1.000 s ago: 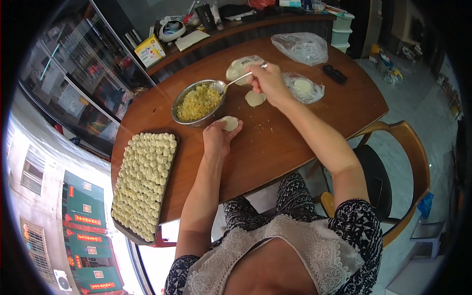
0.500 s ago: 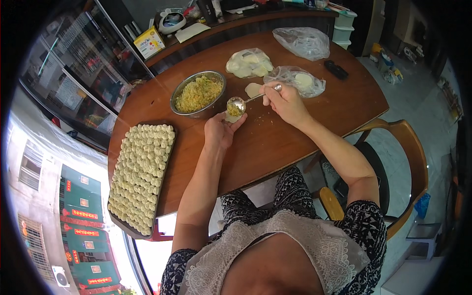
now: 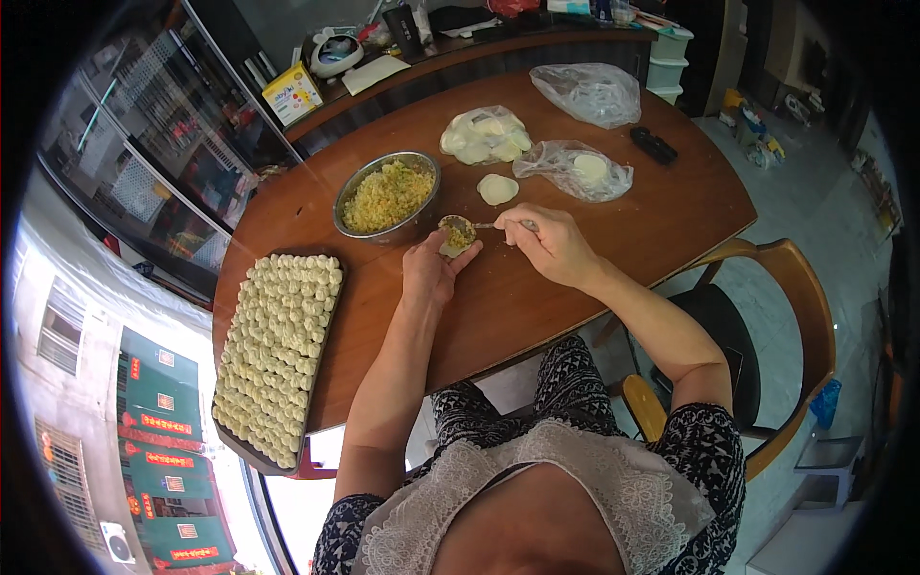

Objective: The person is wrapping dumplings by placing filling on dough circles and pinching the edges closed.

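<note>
Filling lies on a round dumpling wrapper (image 3: 449, 252) in my left hand (image 3: 428, 272), which cradles it from below with closed fingers and the thumb at its edge. My right hand (image 3: 556, 245) grips a metal spoon (image 3: 485, 226) by the handle. The spoon's bowl is down at the filling, over the wrapper. Just beyond my left hand stands a steel bowl (image 3: 338, 212), heaped with yellow-green chopped filling (image 3: 388, 195). A few loose wrappers (image 3: 497, 190) lie on the table past the spoon.
At the left, a dark tray (image 3: 324, 372) carries rows of pleated dumplings (image 3: 278, 350). Farther back are a bag of wrappers (image 3: 486, 135), a plastic bag with one wrapper (image 3: 590, 169), a crumpled clear bag (image 3: 587, 94) and a black object (image 3: 655, 145). A wooden chair (image 3: 815, 316) stands right.
My right hand has come lower and slightly nearer, bringing the spoon down to the wrapper. The spoon's bowl has tilted, and the loose wrappers beyond it are now uncovered.
</note>
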Available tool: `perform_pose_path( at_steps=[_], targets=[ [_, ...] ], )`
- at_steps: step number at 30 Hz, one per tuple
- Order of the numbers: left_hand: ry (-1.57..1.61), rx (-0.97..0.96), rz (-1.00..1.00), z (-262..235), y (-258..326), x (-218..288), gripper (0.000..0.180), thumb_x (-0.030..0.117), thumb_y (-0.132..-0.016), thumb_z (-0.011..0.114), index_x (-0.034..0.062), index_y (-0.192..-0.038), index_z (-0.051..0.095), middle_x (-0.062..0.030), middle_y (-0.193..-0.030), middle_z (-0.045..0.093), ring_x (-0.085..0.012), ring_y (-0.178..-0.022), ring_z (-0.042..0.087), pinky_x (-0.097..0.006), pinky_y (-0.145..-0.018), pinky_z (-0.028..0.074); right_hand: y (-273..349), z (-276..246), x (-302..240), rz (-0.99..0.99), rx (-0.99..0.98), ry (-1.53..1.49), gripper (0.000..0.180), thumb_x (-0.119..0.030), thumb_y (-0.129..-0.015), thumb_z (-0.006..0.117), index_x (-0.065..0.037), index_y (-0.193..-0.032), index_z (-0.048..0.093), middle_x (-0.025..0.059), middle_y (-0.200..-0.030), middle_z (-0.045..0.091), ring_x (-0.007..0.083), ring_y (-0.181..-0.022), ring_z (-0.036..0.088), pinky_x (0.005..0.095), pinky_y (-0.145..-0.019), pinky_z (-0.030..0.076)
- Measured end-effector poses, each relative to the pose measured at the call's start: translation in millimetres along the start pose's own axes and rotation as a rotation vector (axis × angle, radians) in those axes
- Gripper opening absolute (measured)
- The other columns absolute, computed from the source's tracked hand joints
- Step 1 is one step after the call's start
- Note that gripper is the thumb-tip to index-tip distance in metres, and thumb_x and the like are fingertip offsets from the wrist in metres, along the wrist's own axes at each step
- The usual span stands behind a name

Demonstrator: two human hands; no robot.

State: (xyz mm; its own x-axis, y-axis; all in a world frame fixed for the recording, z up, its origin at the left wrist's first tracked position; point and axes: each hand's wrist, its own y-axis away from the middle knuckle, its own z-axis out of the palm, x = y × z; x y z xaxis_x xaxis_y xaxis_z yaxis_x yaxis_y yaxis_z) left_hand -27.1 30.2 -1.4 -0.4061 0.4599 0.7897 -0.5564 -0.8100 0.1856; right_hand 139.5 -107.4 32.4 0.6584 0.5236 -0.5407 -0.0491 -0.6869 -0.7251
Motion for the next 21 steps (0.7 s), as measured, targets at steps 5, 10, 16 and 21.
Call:
perform_pose_path(
  at_steps=[5,10,16,21],
  targets=[
    [-0.017,-0.035,-0.016,-4.0,-3.0,-2.3,0.029,0.002,-0.098,0.044,-0.0151,-0.121,0.047,-0.0239,-0.12,0.059,-0.0357,-0.107,0.063,-0.049,-0.093,0.06,4.4,3.6,5.5,-0.019,0.05,0.002,0.013,-0.007,-0.098,0.054,0.001,-0.104,0.062,0.0104,-0.085,0.067,0.0191,-0.072,0.065,0.0317,-0.065,0.052],
    [-0.015,-0.016,-0.044,-2.3,-0.6,-0.5,0.027,0.001,-0.097,0.043,-0.0141,-0.119,0.048,-0.0231,-0.12,0.059,-0.0358,-0.108,0.062,-0.051,-0.095,0.058,4.5,2.1,6.5,0.022,0.081,-0.032,0.014,-0.007,-0.099,0.052,0.001,-0.104,0.062,0.0094,-0.083,0.065,0.0173,-0.071,0.064,0.0303,-0.065,0.051],
    [0.051,-0.037,-0.08,-4.0,-4.5,-1.6,0.026,0.003,-0.098,0.044,-0.0114,-0.12,0.048,-0.0211,-0.121,0.059,-0.0356,-0.111,0.061,-0.053,-0.099,0.055,4.9,-0.7,6.0,0.069,0.105,-0.044,0.017,-0.007,-0.1,0.049,0.001,-0.106,0.063,0.0077,-0.08,0.064,0.0153,-0.071,0.064,0.0292,-0.064,0.051],
    [0.091,-0.039,-0.059,0.3,-1.3,0.0,0.026,0.004,-0.1,0.041,-0.0137,-0.116,0.05,-0.0224,-0.119,0.06,-0.0344,-0.105,0.064,-0.048,-0.091,0.06,5.2,0.4,8.3,0.044,0.126,-0.026,0.018,-0.006,-0.099,0.048,0.0,-0.107,0.063,0.0071,-0.079,0.065,0.0149,-0.071,0.064,0.0286,-0.064,0.051]
  ],
)
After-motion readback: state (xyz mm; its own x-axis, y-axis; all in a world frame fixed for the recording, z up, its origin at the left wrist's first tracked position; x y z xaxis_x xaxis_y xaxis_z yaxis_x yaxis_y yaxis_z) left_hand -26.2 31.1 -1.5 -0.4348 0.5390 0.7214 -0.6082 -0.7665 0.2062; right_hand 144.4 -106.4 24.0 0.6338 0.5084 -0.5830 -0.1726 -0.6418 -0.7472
